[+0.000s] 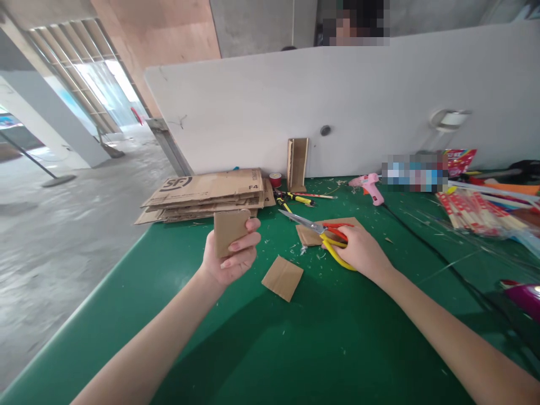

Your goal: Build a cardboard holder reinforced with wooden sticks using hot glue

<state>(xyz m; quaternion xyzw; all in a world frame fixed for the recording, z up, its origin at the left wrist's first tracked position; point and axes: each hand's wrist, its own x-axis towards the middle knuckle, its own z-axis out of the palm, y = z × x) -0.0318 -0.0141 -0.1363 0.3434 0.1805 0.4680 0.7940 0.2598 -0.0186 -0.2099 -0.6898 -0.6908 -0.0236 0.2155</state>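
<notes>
My left hand [234, 256] holds a small rectangular cardboard piece [230, 232] upright above the green table, fingers wrapped round its right side. In my right hand [358, 247] are scissors [311, 223] with one red and one yellow handle; the blades point left and look slightly parted. Between and below the hands, a square cardboard piece [283, 278] lies flat on the table. Another flat cardboard piece [310, 235] rests partly hidden behind the scissors and my right hand.
Stacked cardboard [211, 191] sits at the back left. Beside it are a red tape roll [275, 179], pliers [300, 199] and an upright cardboard channel [298, 163]. A pink glue gun [370, 187] with its cord and packaged sticks [472, 211] lie right. A white panel [253, 107] borders the green table [253, 349].
</notes>
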